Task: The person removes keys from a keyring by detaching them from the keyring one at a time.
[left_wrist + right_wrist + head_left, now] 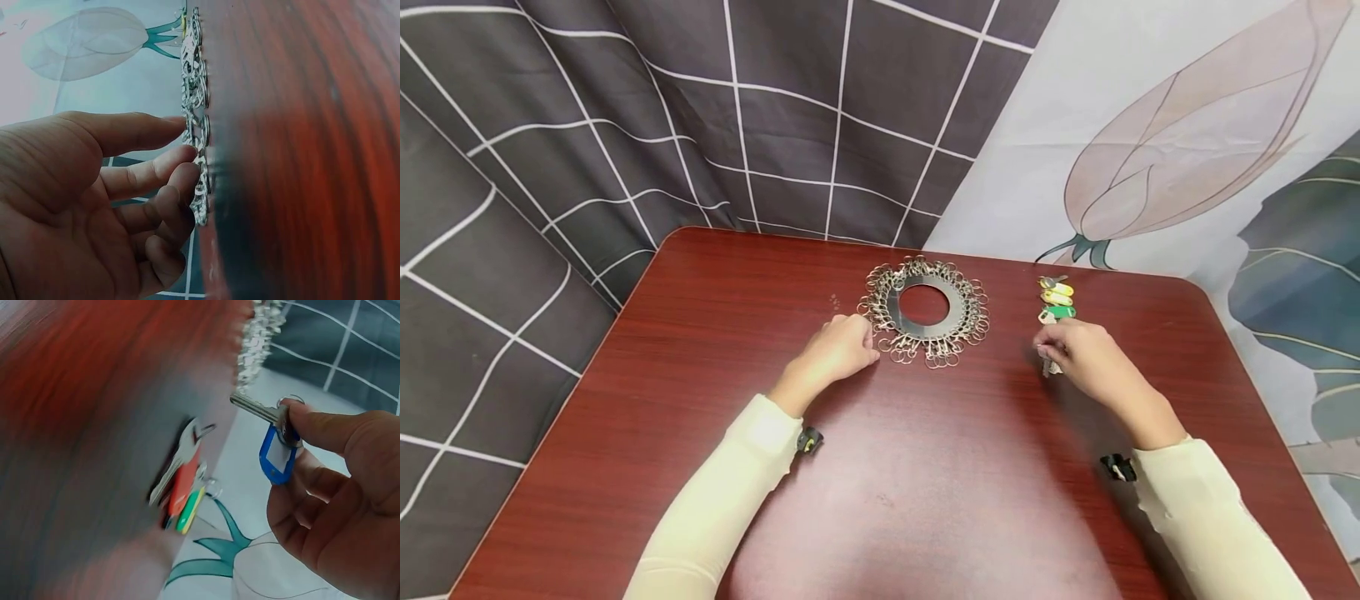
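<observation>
My right hand (1086, 358) is above the right side of the table. Its thumb and fingers pinch a key (255, 409) with a blue-framed tag (265, 465) hanging from it. Below lies a row of tagged keys: a red tag (182, 487) beside a silver key (186, 450), a green tag (1060, 312) and a yellow tag (1056, 297). My left hand (841, 346) is at the lower left edge of a flat metal ring (957, 308) fringed with many small clasps and split rings. In the left wrist view its thumb and loosely bent fingers stand apart, holding nothing visible.
The reddish-brown wooden table (925, 467) has rounded far corners. Behind it hang a dark grid-patterned cloth (790, 133) and a pale cloth with a flower print (1165, 158). Black straps (1118, 468) with small devices sit at both wrists.
</observation>
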Motion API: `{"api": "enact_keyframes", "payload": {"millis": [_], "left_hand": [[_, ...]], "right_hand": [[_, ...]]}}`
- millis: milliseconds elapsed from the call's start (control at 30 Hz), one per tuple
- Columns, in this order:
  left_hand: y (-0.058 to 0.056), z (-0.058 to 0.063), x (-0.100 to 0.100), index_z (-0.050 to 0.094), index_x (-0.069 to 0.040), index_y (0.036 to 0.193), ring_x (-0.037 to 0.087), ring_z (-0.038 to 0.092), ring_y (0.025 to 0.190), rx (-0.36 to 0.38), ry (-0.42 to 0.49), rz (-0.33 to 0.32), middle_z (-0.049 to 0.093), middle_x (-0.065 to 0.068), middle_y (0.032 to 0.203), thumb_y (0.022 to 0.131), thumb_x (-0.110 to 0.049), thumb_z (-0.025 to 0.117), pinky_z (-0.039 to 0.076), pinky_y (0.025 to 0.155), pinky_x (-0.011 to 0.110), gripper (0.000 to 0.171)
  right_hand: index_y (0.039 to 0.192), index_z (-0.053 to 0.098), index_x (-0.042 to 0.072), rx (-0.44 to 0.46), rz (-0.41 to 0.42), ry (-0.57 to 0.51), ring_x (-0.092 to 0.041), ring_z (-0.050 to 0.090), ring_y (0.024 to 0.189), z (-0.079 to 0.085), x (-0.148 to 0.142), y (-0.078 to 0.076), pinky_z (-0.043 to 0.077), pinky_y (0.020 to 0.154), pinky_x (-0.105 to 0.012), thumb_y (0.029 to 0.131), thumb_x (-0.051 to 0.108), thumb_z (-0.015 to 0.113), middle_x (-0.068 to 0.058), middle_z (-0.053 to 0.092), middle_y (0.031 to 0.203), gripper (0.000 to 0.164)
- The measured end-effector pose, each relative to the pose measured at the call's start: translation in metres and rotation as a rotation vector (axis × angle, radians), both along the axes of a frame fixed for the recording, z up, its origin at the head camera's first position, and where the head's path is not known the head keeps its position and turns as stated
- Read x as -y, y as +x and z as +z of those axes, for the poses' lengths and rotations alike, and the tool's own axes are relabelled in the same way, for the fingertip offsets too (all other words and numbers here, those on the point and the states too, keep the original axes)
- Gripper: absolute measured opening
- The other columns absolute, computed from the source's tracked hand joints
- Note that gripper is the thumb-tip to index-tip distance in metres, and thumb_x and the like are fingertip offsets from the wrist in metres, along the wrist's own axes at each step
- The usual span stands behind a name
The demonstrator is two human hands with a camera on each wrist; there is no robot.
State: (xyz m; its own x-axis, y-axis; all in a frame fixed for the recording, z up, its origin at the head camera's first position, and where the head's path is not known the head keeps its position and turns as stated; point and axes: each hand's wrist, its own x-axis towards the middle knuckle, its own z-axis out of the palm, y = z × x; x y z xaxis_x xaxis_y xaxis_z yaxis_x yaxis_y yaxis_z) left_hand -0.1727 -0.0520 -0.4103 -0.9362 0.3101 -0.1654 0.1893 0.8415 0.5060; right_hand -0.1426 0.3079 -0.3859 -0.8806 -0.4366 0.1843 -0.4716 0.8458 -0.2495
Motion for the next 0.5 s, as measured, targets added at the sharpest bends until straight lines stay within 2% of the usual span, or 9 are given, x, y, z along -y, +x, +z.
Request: {"api": "enact_keyframes", "payload": {"millis": [67, 233, 333, 500], "left_hand": [[0.001, 0.002, 0.003, 0.058, -0.015, 0.068, 0.019, 0.057, 0.062, -0.004, -0.006, -0.008, 0.060, 0.001, 0.067, 0.081, -0.024, 0.073, 0.046, 0.055, 0.034, 0.021], [0.005, 0.007, 0.012, 0.058, -0.015, 0.069, 0.020, 0.057, 0.064, -0.030, -0.012, -0.020, 0.060, 0.001, 0.069, 0.082, -0.025, 0.072, 0.047, 0.059, 0.036, 0.021], [0.011, 0.009, 0.018, 0.059, -0.016, 0.071, 0.020, 0.059, 0.067, -0.060, 0.007, -0.025, 0.062, 0.001, 0.071, 0.083, -0.025, 0.072, 0.049, 0.062, 0.038, 0.019], [0.022, 0.012, 0.026, 0.060, -0.018, 0.074, 0.018, 0.059, 0.069, -0.121, 0.044, -0.027, 0.062, -0.001, 0.074, 0.084, -0.024, 0.071, 0.050, 0.063, 0.038, 0.016]], "right_hand": [[0.082, 0.070, 0.011, -0.015, 0.020, 0.063, -0.023, 0.059, 0.074, -0.001, -0.004, 0.003, 0.051, 0.064, -0.044, 0.079, -0.001, 0.072, -0.004, 0.065, 0.080, 0.012], [0.079, 0.069, 0.014, -0.044, 0.074, 0.189, -0.032, 0.056, 0.076, -0.005, -0.006, 0.007, 0.049, 0.062, -0.048, 0.072, -0.004, 0.072, -0.003, 0.064, 0.080, 0.020], [0.077, 0.068, 0.015, -0.047, 0.103, 0.214, -0.032, 0.055, 0.073, -0.009, -0.003, 0.008, 0.049, 0.060, -0.047, 0.072, -0.004, 0.073, -0.002, 0.062, 0.077, 0.020], [0.076, 0.065, 0.012, -0.053, 0.137, 0.188, -0.027, 0.057, 0.074, -0.018, 0.002, 0.008, 0.053, 0.073, -0.046, 0.074, -0.005, 0.073, -0.003, 0.059, 0.073, 0.019]]}}
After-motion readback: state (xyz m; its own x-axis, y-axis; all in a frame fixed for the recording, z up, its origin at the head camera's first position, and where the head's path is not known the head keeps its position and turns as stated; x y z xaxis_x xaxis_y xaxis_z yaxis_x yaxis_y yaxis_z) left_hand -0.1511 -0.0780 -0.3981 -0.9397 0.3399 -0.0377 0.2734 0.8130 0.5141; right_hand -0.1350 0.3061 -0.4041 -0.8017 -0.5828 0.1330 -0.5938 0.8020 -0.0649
